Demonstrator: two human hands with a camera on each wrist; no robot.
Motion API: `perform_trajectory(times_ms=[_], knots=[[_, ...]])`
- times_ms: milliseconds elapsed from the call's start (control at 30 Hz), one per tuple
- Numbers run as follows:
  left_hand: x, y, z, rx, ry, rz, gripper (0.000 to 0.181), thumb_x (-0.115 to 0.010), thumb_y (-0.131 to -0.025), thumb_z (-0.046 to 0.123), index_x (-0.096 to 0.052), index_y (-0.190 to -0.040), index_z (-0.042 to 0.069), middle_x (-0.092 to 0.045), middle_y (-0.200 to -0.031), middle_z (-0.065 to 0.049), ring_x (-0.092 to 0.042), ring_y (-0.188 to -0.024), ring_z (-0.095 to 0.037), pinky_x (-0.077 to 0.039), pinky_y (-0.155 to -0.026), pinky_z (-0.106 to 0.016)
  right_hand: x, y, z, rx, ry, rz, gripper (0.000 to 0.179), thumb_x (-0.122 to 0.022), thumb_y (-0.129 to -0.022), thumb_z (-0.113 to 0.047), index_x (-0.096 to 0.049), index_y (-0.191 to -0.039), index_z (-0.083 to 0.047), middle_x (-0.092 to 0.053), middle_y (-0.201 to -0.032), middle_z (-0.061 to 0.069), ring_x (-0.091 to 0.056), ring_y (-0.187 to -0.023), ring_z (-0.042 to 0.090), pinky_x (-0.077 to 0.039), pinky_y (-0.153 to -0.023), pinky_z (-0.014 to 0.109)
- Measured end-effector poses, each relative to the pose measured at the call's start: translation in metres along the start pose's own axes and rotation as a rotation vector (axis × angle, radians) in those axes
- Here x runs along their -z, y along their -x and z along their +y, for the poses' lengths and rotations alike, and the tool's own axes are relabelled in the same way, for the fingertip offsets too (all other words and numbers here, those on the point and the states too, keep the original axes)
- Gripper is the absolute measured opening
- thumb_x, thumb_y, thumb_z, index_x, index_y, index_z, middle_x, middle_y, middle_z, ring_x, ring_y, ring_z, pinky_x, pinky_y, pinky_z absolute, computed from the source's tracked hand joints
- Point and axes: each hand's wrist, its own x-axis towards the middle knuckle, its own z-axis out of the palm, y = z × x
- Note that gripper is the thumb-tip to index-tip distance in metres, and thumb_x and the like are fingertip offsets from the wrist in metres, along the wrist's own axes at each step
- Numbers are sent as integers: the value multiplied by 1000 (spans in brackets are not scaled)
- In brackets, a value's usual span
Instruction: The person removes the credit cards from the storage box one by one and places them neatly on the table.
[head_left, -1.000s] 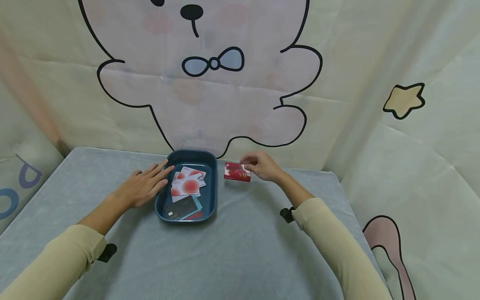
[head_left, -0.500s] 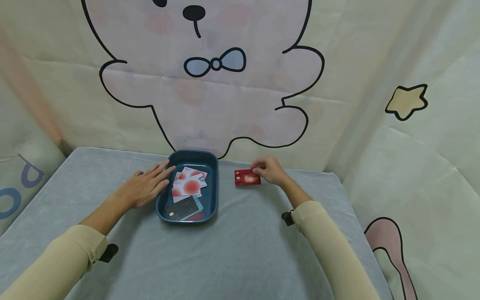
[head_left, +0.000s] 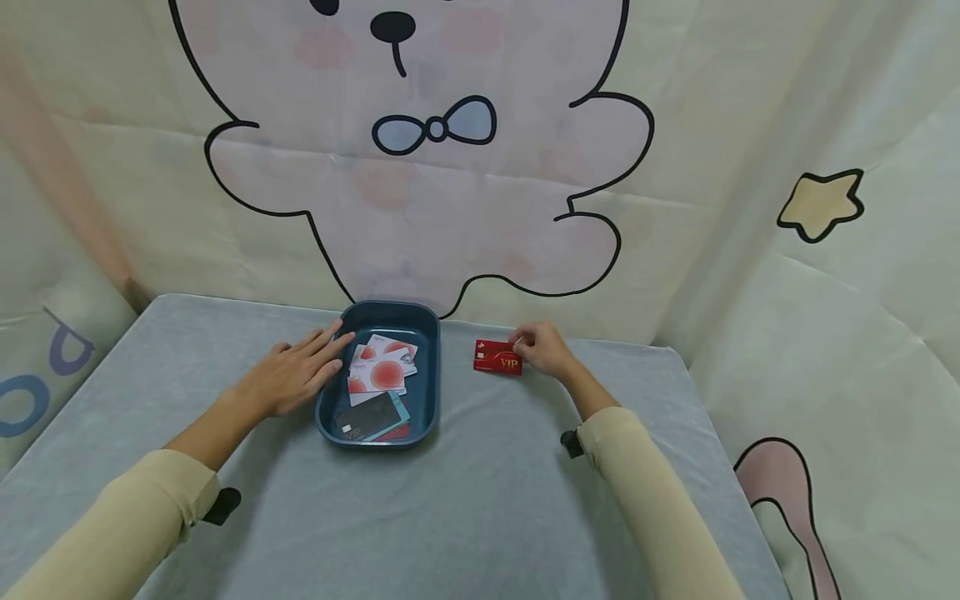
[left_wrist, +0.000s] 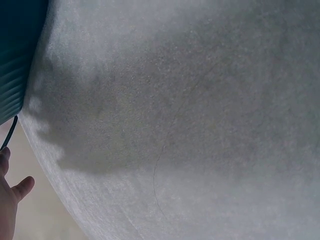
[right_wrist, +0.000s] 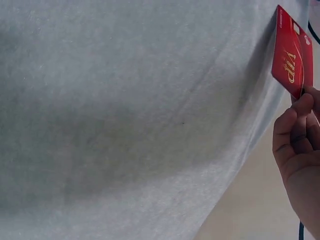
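My right hand (head_left: pixel 545 350) pinches a red VIP card (head_left: pixel 495 357) by its right end, to the right of the tray. In the right wrist view the red card (right_wrist: pixel 292 52) shows gold VIP letters, held between thumb and fingers close over the cloth. My left hand (head_left: pixel 294 372) lies with fingers spread on the left rim of a dark blue tray (head_left: pixel 430 375). Inside the tray are several white cards with red circles (head_left: pixel 377 374), a black card (head_left: pixel 367 419), a light blue card (head_left: pixel 399 407) under it and part of a dark red card (head_left: pixel 393 433).
A grey-blue cloth (head_left: pixel 465 517) covers the table. Its back edge meets a cream curtain (head_left: pixel 697 283) printed with a cartoon bear. The tray stands near that back edge. Dark wrist straps show at both cuffs.
The right hand has moved right and slightly toward me, taking the red card farther from the tray and lower. The left hand stays on the tray rim.
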Motion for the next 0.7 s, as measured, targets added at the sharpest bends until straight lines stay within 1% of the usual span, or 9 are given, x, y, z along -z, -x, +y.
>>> perform_trajectory(times_ms=[133, 333, 400, 567, 633, 700], knots=[[-1, 0, -1, 4, 6, 7, 58, -38, -107, 37, -27, -158, 14, -15, -165, -15, -25, -146, -45, -29, -105, -71, -2, 0, 3, 10, 33, 5, 14, -59, -97, -2, -70, -103, 2, -67, -93, 14, -58, -84, 24, -49, -69, 30], [-3, -2, -1, 17, 7, 0, 58, -38, -107, 38, -26, -159, 15, -14, -165, -15, -24, -146, -44, -28, -106, -71, -7, -2, 7, -8, 72, 33, 15, -59, -97, -3, -71, -104, 2, -68, -101, 16, -59, -93, 26, -51, -76, 34], [-3, -2, -2, 23, 9, -5, 58, -37, -107, 38, -25, -159, 15, -13, -166, -14, -23, -147, -44, -27, -106, -72, -8, -3, 8, -17, 68, 48, 16, -59, -96, -3, -71, -105, 1, -68, -103, 16, -59, -95, 27, -51, -77, 36], [-4, -3, -3, 26, 12, -2, 58, -37, -107, 38, -25, -159, 15, -14, -166, -15, -23, -147, -43, -26, -106, -72, -13, -4, 10, 16, 50, 88, 17, -58, -94, 0, -72, -103, 3, -70, -101, 18, -62, -93, 28, -50, -75, 35], [-4, -3, -2, 22, 15, 2, 58, -37, -107, 37, -25, -159, 15, -14, -165, -15, -23, -147, -44, -27, -106, -72, -14, -5, 12, 35, 35, 92, 17, -58, -93, 3, -71, -103, 5, -70, -100, 20, -64, -93, 30, -52, -74, 35], [-4, -3, -3, 17, 16, 3, 58, -38, -107, 37, -25, -159, 15, -15, -165, -15, -23, -147, -43, -28, -106, -72, -16, -6, 13, 36, 16, 82, 19, -57, -92, 6, -70, -106, 6, -69, -104, 21, -65, -96, 32, -53, -76, 37]])
